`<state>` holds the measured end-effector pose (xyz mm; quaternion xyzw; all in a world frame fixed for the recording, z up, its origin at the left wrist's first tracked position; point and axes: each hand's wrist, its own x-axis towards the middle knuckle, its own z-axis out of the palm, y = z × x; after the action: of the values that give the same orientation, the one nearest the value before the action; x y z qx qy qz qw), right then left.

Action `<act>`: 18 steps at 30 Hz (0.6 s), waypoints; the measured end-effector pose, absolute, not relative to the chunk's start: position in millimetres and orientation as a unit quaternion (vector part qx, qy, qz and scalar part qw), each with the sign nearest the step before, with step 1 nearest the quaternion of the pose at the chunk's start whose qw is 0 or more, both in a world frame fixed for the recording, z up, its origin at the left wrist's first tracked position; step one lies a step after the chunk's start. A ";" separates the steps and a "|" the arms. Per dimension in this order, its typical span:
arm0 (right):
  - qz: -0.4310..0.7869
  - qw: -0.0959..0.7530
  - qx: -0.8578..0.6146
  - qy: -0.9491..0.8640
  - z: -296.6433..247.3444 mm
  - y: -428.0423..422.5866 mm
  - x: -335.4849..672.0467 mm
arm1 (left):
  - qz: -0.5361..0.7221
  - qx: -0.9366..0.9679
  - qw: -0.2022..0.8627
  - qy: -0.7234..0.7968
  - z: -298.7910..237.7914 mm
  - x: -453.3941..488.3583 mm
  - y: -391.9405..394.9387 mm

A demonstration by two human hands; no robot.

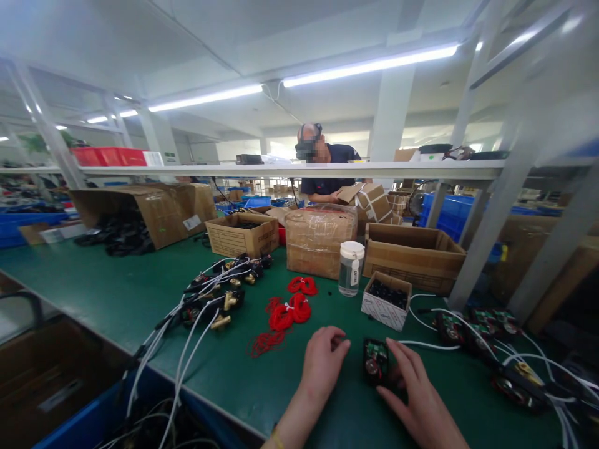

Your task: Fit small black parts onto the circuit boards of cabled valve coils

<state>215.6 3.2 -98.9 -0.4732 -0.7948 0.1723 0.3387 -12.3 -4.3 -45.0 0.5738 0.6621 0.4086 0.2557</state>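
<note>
A small black module [375, 360] with a green circuit board and a copper coil lies on the green table [116, 293] near the front edge. My right hand [414, 390] rests against its right side, thumb and fingers curled round it. To the module's left sits my left hand [322, 362], knuckles up, with its fingers curled under and pinched together; anything inside them is hidden. Red wire bundles [290, 312] lie just beyond my left hand.
Black parts with brass fittings and white cables [219, 296] trail off the left front edge. More cabled modules [486, 324] lie right. A small white box [386, 299], a plastic jar [350, 267] and cardboard boxes [318, 240] stand behind. A person [322, 165] works across the table.
</note>
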 end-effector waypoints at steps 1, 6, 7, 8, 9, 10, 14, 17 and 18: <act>0.180 0.345 -0.473 -0.791 -97.2 1.9 216.8 | 0.390 0.565 0.218 0.693 -45.0 -28.6 -13.6; 0.198 0.378 -0.467 -0.774 -91.6 1.6 217.3 | 0.277 0.535 0.105 0.791 -46.7 -108.3 -44.4; 0.199 0.382 -0.465 -0.773 -91.0 1.8 217.1 | 0.256 0.536 0.098 0.799 -46.7 -118.5 -45.7; 0.200 0.384 -0.463 -0.773 -90.4 1.8 217.0 | 0.236 0.540 0.095 0.802 -46.7 -126.1 -45.5; 0.200 0.385 -0.461 -0.774 -89.6 1.6 217.2 | 0.218 0.545 0.094 0.804 -46.7 -131.1 -44.3; 0.200 0.387 -0.461 -0.773 -88.6 1.1 217.6 | 0.203 0.552 0.094 0.804 -46.8 -133.9 -42.4; 0.210 0.393 -0.469 -0.763 -81.9 -1.3 219.6 | 0.158 0.569 0.087 0.802 -49.9 -131.2 -34.0; 0.221 0.393 -0.474 -0.757 -76.5 -2.8 220.2 | 0.154 0.571 0.080 0.802 -50.6 -127.4 -31.1; 0.222 0.391 -0.475 -0.756 -75.2 -3.2 220.2 | 0.158 0.570 0.081 0.802 -48.8 -127.9 -30.5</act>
<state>220.2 -3.2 -75.2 -0.4754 -0.7561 0.2224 0.3908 -127.9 -30.5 -48.8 0.5702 0.8020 0.1585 0.0809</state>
